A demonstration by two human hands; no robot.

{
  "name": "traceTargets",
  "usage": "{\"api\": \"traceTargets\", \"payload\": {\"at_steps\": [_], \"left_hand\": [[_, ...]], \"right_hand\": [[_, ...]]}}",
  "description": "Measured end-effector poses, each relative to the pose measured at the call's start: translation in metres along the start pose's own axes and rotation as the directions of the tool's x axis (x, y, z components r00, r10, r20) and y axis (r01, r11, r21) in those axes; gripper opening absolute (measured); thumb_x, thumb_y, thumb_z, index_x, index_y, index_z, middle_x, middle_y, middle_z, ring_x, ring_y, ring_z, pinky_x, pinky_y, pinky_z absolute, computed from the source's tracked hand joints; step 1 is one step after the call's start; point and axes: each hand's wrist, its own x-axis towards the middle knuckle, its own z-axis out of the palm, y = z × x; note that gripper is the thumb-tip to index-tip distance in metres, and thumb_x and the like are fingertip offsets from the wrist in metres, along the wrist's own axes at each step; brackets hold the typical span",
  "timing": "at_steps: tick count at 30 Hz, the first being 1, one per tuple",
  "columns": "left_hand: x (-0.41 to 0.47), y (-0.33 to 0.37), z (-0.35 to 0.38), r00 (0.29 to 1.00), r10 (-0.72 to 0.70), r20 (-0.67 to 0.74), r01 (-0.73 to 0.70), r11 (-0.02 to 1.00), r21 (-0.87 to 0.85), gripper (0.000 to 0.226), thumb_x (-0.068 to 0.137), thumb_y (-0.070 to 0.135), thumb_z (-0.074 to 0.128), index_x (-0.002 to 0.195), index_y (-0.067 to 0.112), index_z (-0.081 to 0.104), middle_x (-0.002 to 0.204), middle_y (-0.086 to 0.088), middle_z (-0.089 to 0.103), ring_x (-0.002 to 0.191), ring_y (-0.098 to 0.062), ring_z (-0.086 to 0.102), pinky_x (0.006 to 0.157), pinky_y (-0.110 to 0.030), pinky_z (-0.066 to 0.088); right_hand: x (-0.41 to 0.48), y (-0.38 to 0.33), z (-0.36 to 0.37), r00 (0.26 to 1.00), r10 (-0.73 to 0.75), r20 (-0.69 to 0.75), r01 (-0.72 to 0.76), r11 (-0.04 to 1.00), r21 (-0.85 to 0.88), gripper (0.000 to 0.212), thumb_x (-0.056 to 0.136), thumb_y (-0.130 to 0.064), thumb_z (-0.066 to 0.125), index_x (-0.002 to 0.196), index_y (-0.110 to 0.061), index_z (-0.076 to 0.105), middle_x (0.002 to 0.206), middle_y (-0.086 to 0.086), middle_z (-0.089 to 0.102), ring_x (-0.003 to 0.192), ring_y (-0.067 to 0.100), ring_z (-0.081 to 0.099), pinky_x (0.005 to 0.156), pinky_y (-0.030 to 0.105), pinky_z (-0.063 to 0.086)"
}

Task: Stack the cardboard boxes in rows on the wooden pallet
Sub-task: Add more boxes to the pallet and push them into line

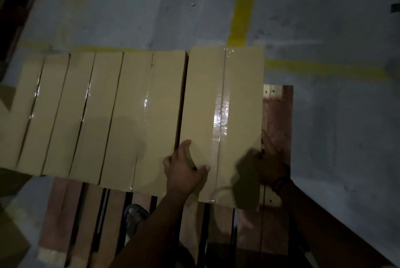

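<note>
A row of tan cardboard boxes [104, 111], taped along their top seams, lies side by side across the far part of the wooden pallet [278, 116]. The rightmost box [233, 85] sits a little higher and farther out than the rest. My left hand [186, 170] grips its near left edge, thumb on top and fingers down in the gap beside the neighbouring box. My right hand [270, 159] lies against the box's right side near the near corner, its fingers partly hidden by the box and shadow.
Bare pallet slats [112, 220] with dark gaps run toward me below the boxes. A sandalled foot [135, 216] shows between the slats. Grey concrete floor with yellow tape lines [242, 7] surrounds the pallet. More cardboard [10, 235] lies at the lower left.
</note>
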Motion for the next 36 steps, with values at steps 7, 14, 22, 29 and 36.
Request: {"api": "traceTargets", "payload": {"at_steps": [7,14,22,29,36], "left_hand": [[-0.008,-0.001,0.002,0.999,-0.033,0.009,0.032,0.998,0.062,0.1,0.081,0.046,0.08,0.159,0.036,0.018,0.158,-0.008,0.024,0.137,-0.037,0.026,0.106,-0.05,0.038],[-0.019,-0.01,0.004,0.999,-0.045,-0.001,0.045,0.997,0.061,0.096,0.082,0.044,0.08,0.159,0.035,0.023,0.16,-0.004,0.016,0.141,-0.037,0.025,0.108,-0.049,0.041],[-0.02,-0.014,0.006,0.999,0.017,-0.052,-0.009,0.989,0.146,0.092,0.084,0.047,0.075,0.16,0.03,0.025,0.167,-0.004,0.011,0.143,-0.033,0.012,0.109,-0.045,0.041],[-0.029,-0.03,0.002,0.963,0.087,0.255,-0.186,0.9,0.395,0.149,0.058,0.083,0.076,0.156,0.037,-0.026,0.161,-0.009,-0.039,0.151,-0.041,-0.018,0.121,-0.056,0.022],[-0.026,-0.039,-0.006,0.953,0.14,0.269,-0.254,0.852,0.457,0.149,0.062,0.073,0.082,0.155,0.036,-0.028,0.156,-0.016,-0.045,0.152,-0.043,-0.016,0.121,-0.054,0.028]], "right_hand": [[-0.018,0.001,0.003,1.0,-0.005,0.002,0.006,0.998,-0.061,0.062,0.098,0.003,0.053,0.155,-0.007,0.029,0.123,0.026,0.061,0.112,0.041,0.057,0.078,0.022,0.035],[-0.023,0.011,0.013,1.0,0.023,-0.019,-0.025,0.992,-0.122,0.059,0.099,-0.006,0.053,0.155,-0.014,0.033,0.099,0.024,0.065,0.082,0.031,0.061,0.07,0.03,0.045],[-0.026,0.005,0.021,0.996,0.048,-0.071,-0.055,0.993,-0.1,0.06,0.099,-0.007,0.054,0.155,-0.011,0.034,0.118,0.025,0.065,0.1,0.041,0.062,0.092,0.048,0.049],[-0.025,0.007,0.024,0.994,0.079,-0.077,-0.082,0.996,-0.038,0.062,0.097,0.003,0.052,0.155,-0.01,0.034,0.133,0.022,0.058,0.111,0.039,0.057,0.094,0.038,0.041],[-0.024,0.012,0.03,0.998,0.038,-0.05,-0.04,0.998,-0.047,0.067,0.096,0.001,0.055,0.157,-0.012,0.03,0.128,0.022,0.059,0.105,0.041,0.059,0.096,0.055,0.048]]}}
